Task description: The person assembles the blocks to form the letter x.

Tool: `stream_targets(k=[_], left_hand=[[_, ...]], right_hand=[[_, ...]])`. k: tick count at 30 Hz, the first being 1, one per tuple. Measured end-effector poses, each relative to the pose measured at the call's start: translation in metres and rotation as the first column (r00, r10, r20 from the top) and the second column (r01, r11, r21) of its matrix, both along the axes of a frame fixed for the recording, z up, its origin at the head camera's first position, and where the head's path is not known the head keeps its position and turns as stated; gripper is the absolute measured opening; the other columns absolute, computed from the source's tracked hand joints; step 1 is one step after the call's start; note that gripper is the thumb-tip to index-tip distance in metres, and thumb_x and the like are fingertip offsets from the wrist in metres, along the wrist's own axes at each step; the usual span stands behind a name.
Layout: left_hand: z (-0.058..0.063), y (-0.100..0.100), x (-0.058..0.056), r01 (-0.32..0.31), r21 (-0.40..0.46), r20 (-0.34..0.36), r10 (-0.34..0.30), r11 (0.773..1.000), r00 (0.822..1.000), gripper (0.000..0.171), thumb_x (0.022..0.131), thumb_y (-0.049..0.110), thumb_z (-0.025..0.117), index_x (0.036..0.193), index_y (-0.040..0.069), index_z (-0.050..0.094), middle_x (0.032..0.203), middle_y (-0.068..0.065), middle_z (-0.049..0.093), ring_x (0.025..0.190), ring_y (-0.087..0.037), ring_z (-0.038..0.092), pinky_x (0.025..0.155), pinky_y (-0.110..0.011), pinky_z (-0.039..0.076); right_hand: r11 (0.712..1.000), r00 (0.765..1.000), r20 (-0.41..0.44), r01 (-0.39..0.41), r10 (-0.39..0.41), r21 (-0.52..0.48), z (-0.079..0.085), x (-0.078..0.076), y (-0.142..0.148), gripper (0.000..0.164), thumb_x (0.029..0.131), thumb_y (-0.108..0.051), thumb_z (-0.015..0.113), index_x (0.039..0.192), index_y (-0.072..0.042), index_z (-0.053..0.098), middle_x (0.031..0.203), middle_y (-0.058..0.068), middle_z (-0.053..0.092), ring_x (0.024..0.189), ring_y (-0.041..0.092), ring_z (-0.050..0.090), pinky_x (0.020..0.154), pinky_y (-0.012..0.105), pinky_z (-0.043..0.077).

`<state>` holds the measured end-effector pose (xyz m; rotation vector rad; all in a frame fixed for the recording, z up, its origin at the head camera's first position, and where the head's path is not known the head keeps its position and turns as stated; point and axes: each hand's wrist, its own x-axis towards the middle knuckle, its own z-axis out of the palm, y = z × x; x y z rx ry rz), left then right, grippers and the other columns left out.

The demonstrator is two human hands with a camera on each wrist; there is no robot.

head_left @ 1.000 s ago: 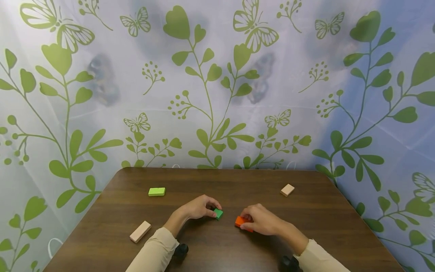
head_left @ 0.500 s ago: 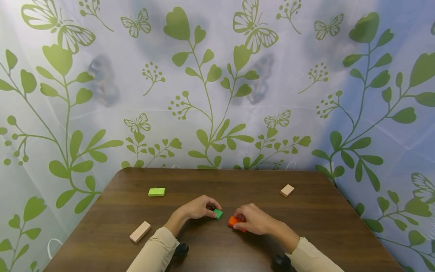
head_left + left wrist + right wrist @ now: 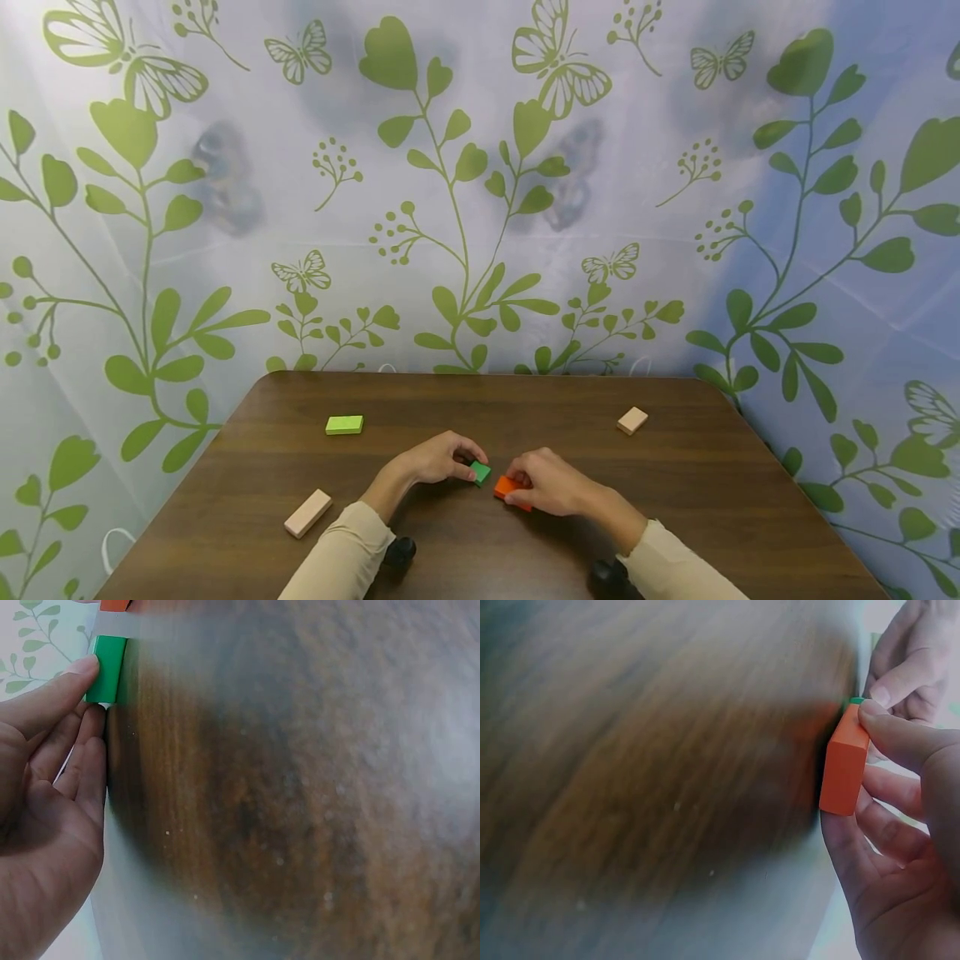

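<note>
Near the middle of the wooden table, my left hand pinches a green block between thumb and fingers. The green block lies against the tabletop in the left wrist view. Just to its right, my right hand grips an orange block by its sides. In the right wrist view the orange block sits between thumb and fingers, and a sliver of green shows behind it. A small gap separates the two blocks in the head view.
A light green block lies at the back left, and a plain wooden block at the front left. Another plain wooden block lies at the back right. A leaf-patterned curtain hangs behind the table.
My right hand has slid left across the table with the orange block, bringing it closer to the green one. The left hand and green block have stayed in place.
</note>
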<state>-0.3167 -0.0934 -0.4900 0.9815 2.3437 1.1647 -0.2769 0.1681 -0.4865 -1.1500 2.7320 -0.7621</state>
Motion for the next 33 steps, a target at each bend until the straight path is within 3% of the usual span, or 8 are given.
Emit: stream_targets(k=[18,33], left_hand=[[0.001,0.0,0.001,-0.019,0.012,0.027,0.018,1.0,0.999,0.023,0.092,-0.001,0.076,0.114,0.005,0.075,0.108,-0.003,0.072,0.1,-0.021,0.064,0.088,-0.033,0.053],[-0.002,-0.001,-0.001,-0.012,0.009,0.022,0.011,1.0,1.0,0.023,0.091,-0.002,0.076,0.113,0.005,0.075,0.107,-0.002,0.072,0.097,-0.019,0.064,0.086,-0.031,0.053]], right_hand=[[0.998,0.999,0.033,0.035,-0.033,-0.059,-0.007,-0.003,-0.008,0.023,0.089,-0.026,0.085,0.1,-0.008,0.075,0.086,-0.01,0.069,0.076,0.0,0.061,0.07,0.023,0.053],[0.99,0.997,0.035,0.066,-0.063,-0.124,-0.013,-0.004,-0.011,0.026,0.087,-0.03,0.086,0.096,-0.01,0.073,0.083,-0.01,0.068,0.073,0.001,0.061,0.066,0.023,0.053]])
